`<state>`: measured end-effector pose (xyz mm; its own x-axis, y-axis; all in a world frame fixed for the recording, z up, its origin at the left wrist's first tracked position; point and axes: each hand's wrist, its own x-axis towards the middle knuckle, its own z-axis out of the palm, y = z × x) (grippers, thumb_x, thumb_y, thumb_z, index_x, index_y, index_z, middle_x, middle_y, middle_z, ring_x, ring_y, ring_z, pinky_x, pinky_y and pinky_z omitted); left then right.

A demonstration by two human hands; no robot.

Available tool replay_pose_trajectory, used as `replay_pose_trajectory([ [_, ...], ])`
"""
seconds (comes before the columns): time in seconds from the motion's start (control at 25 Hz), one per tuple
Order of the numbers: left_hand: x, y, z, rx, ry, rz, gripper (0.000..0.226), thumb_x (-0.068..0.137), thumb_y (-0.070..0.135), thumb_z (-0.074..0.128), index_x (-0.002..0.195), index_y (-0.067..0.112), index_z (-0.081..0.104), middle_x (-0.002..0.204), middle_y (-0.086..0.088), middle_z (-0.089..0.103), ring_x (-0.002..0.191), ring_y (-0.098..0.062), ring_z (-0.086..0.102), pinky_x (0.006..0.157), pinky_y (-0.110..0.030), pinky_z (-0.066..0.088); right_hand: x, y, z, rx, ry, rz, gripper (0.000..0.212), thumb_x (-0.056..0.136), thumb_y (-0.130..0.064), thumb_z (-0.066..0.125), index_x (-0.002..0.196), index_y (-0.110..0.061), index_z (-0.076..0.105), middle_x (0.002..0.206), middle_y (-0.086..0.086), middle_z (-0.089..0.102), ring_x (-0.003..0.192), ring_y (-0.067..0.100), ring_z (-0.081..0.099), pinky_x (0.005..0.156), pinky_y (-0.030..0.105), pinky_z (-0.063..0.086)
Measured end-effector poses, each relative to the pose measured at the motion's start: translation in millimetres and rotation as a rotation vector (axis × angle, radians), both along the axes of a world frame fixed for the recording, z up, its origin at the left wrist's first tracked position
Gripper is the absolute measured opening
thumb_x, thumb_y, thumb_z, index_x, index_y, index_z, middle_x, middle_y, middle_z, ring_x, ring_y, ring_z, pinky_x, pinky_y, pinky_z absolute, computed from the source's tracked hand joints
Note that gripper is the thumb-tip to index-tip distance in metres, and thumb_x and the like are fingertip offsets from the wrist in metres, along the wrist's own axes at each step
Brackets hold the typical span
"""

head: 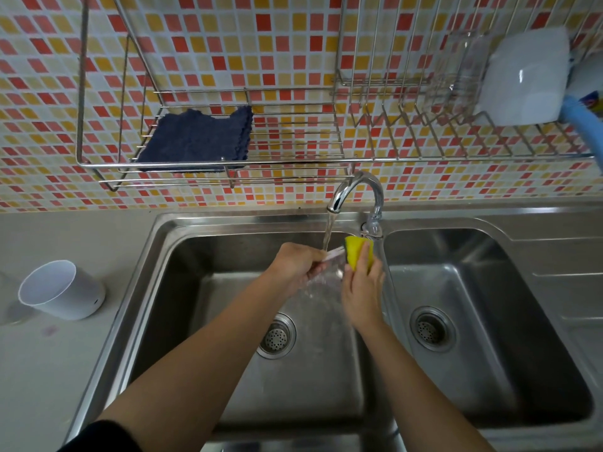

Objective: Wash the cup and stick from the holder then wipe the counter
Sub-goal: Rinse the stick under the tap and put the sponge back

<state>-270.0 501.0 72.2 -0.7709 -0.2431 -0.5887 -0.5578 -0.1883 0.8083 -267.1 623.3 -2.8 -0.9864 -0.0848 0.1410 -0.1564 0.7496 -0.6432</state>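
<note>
My left hand (298, 264) pinches the stick (334, 255) under the tap (355, 187) stream so water rinses it, while my right hand (362, 288) grips the yellow sponge (357, 252) round its far end to scrub. Both hover mid-basin, with the sink (138, 288) walls well apart; the white cup (62, 290) stands on the surface (49, 370), left.

A mosaic wall (228, 34) of small red, orange, yellow and white tiles rises behind the grey counter (49, 370). Two steel wire racks hang on it: a flat shelf (293, 162) on the left, a slotted dish rack (456, 155) on the right. Below sits a stainless double sink (169, 256) with a chrome gooseneck faucet (359, 182) at its divider and a drainboard (561, 256) at far right.
</note>
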Motion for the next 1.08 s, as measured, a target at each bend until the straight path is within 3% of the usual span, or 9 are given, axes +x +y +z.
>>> replay_pose_trajectory([
  [0.12, -0.7, -1.7, -1.8, -0.076, 0.038, -0.027, 0.014, 0.083, -0.004, 0.061, 0.07, -0.007, 0.066, 0.064, -0.017, 0.056, 0.052, -0.015, 0.048, 0.057, -0.022, 0.043, 6.2, 1.8, -2.2, 0.068, 0.057, 0.147, 0.062, 0.098, -0.029, 0.036, 0.148, -0.014, 0.003, 0.138, 0.02, 0.03, 0.115, 0.03, 0.038, 0.093, 0.04, 0.039],
  [0.24, -0.5, -2.3, -5.0, -0.12, 0.038, -0.055, 0.014, 0.084, 0.002, 0.063, 0.071, -0.001, 0.069, 0.065, -0.015, 0.061, 0.055, -0.015, 0.053, 0.066, -0.027, 0.049, 3.8, 0.5, -1.8, -0.057, 0.003, -0.023, 0.063, 0.095, -0.032, 0.034, 0.148, -0.012, 0.006, 0.13, 0.022, 0.035, 0.109, 0.032, 0.039, 0.092, 0.049, 0.04],
  [0.36, -2.2, -4.0, -5.5, -0.298, 0.071, -0.113, 0.015, 0.079, 0.007, 0.066, 0.066, 0.005, 0.072, 0.063, -0.011, 0.063, 0.06, -0.017, 0.055, 0.07, -0.03, 0.051, 8.8, 0.6, -4.9, 0.012, 0.037, 0.11, 0.064, 0.097, -0.031, 0.035, 0.148, -0.014, 0.001, 0.134, 0.018, 0.033, 0.111, 0.029, 0.039, 0.093, 0.043, 0.041],
  [0.44, -1.9, -3.6, -5.0, -0.402, 0.083, -0.154, 0.016, 0.079, 0.01, 0.065, 0.065, 0.008, 0.072, 0.067, -0.01, 0.066, 0.065, -0.016, 0.059, 0.075, -0.028, 0.053, 8.1, -2.6, -4.8, -0.063, -0.015, 0.023, 0.063, 0.096, -0.032, 0.034, 0.148, -0.014, 0.004, 0.134, 0.02, 0.034, 0.113, 0.032, 0.04, 0.094, 0.044, 0.039],
  [0.52, -1.4, -1.9, -5.1, -0.535, 0.108, -0.226, 0.013, 0.08, 0.015, 0.065, 0.073, 0.009, 0.075, 0.076, -0.008, 0.071, 0.074, -0.015, 0.062, 0.075, -0.025, 0.053, 9.7, -4.3, -5.2, -0.088, -0.056, -0.021, 0.064, 0.093, -0.038, 0.028, 0.148, -0.014, 0.005, 0.135, 0.022, 0.033, 0.117, 0.037, 0.039, 0.097, 0.047, 0.038],
  [0.6, -0.2, -1.7, -4.2, -0.728, 0.156, -0.319, 0.013, 0.08, 0.019, 0.066, 0.081, 0.01, 0.075, 0.084, -0.006, 0.071, 0.08, -0.016, 0.063, 0.07, -0.022, 0.046, 14.3, -2.9, -11.7, -0.023, -0.031, 0.098, 0.064, 0.094, -0.044, 0.022, 0.149, -0.016, 0.003, 0.139, 0.019, 0.029, 0.124, 0.04, 0.033, 0.1, 0.049, 0.036],
  [0.68, 0.4, -3.5, -4.8, -0.818, 0.203, -0.35, 0.012, 0.079, 0.017, 0.065, 0.084, 0.01, 0.073, 0.089, -0.006, 0.071, 0.084, -0.018, 0.064, 0.069, -0.022, 0.044, 15.1, 0.1, -15.5, -0.055, -0.048, 0.083, 0.061, 0.098, -0.039, 0.03, 0.149, -0.017, 0.004, 0.139, 0.017, 0.029, 0.124, 0.037, 0.034, 0.102, 0.046, 0.035],
  [0.92, -4.0, 2.0, -6.9, -0.657, 0.362, -0.273, 0.016, 0.089, 0.021, 0.061, 0.097, 0.01, 0.07, 0.087, 0.002, 0.066, 0.079, -0.009, 0.058, 0.061, -0.005, 0.039, 13.9, 14.5, -18.7, -0.142, -0.076, 0.063, 0.06, 0.099, -0.03, 0.034, 0.148, -0.023, 0.001, 0.137, 0.011, 0.028, 0.122, 0.027, 0.035, 0.101, 0.043, 0.037],
  [1.08, -8.0, 0.4, -15.6, -0.639, 0.332, -0.324, 0.025, 0.1, 0.022, 0.042, 0.108, 0.006, 0.059, 0.094, -0.01, 0.067, 0.081, -0.022, 0.061, 0.072, -0.026, 0.047, 12.6, 17.2, -14.6, -0.15, -0.048, 0.088, 0.058, 0.099, -0.027, 0.035, 0.148, -0.018, 0.006, 0.141, 0.013, 0.026, 0.125, 0.025, 0.031, 0.099, 0.032, 0.028],
])
